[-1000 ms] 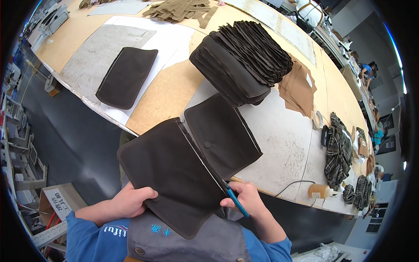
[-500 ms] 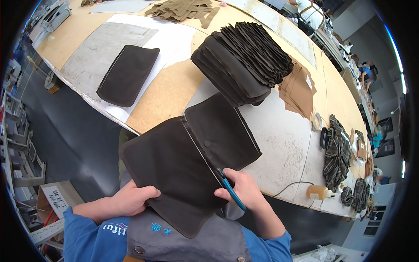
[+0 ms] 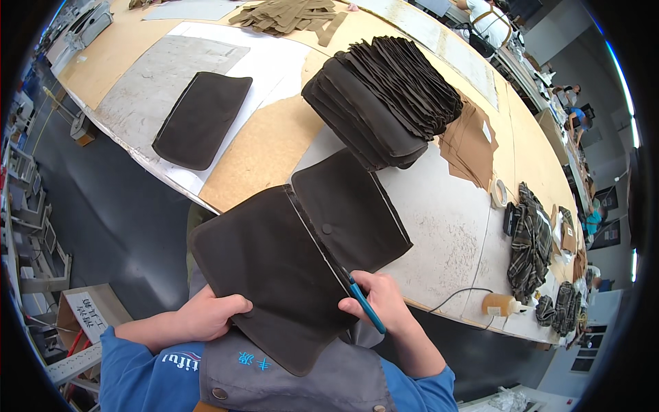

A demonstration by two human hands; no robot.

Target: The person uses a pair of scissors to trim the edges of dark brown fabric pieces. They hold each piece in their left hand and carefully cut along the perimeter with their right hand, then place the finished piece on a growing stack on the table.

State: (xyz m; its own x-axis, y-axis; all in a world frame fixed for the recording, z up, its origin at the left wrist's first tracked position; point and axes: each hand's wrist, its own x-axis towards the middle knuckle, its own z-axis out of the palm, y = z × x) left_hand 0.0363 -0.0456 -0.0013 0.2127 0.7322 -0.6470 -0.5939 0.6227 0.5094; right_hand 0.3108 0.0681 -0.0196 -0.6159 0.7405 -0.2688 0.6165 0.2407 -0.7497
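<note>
A dark brown, flat pouch-like fabric piece (image 3: pixel 264 257) lies across my lap and over the table edge. My left hand (image 3: pixel 209 314) pinches its lower left edge, thumb on top. My right hand (image 3: pixel 379 300) grips blue-handled thread snips (image 3: pixel 368 307) at the piece's right edge, along a pale seam line. The blade tips are hard to make out against the dark cloth. Beyond that seam, a smaller dark panel (image 3: pixel 353 206) with a round button-like spot rests on the table; whether it is joined to the larger piece is hard to tell.
A thick stack of similar dark pieces (image 3: pixel 367 117) stands beyond, and a single one (image 3: pixel 204 120) lies at left. Brown sheets (image 3: pixel 469 144), a tape roll (image 3: pixel 499 193), plaid cloth (image 3: pixel 530 244) and an amber bottle (image 3: pixel 500 305) with a cable nearby are at right. Tan strips (image 3: pixel 285 15) lie at the back.
The blue handles of the snips look closer together in my right hand. My left hand and the fabric have barely moved.
</note>
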